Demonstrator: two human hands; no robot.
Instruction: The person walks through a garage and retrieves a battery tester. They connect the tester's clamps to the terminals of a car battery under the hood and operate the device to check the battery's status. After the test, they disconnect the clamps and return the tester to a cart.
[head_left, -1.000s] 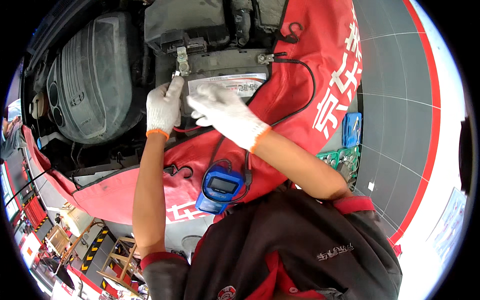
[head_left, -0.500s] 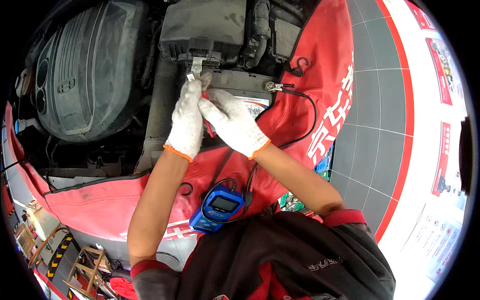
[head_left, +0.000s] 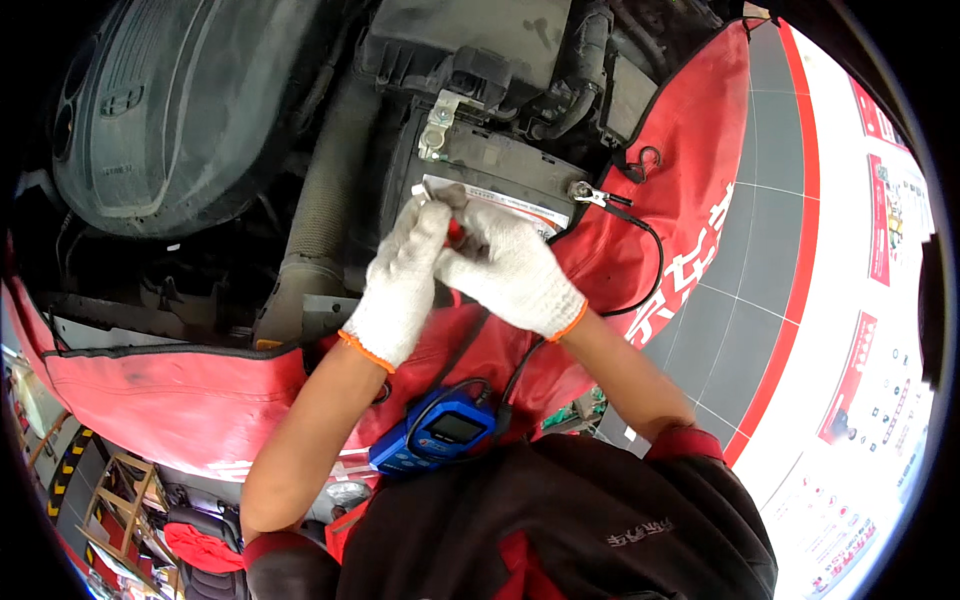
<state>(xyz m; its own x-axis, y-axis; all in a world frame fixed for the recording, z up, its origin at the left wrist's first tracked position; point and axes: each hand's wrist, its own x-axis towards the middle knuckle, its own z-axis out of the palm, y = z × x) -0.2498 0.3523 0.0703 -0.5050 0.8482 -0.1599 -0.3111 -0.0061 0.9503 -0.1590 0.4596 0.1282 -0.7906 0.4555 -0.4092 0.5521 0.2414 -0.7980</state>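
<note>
Both my hands wear white knit gloves with orange cuffs and meet over the near edge of the car battery (head_left: 510, 163). My left hand (head_left: 398, 275) and my right hand (head_left: 515, 268) are closed around a red clamp (head_left: 455, 232), mostly hidden by the fingers. A small pale piece (head_left: 420, 190) sticks out above the left fingertips; its kind is unclear. Beyond them, a metal terminal connector (head_left: 437, 125) sits at the battery's left end. A black-lead clamp (head_left: 590, 194) grips the right terminal. A blue battery tester (head_left: 437, 432) lies close to my body, with leads running from it.
A black engine cover (head_left: 190, 120) fills the far left, beside a ribbed hose (head_left: 335, 185). A black box (head_left: 465, 40) stands behind the battery. The red fender cover (head_left: 180, 405) drapes over the car's edge. Grey floor tiles (head_left: 735, 260) lie to the right.
My hands, still together on the red clamp, have come back from the left terminal connector, which now shows uncovered. The whole view has shifted, with the engine bay lower in the picture.
</note>
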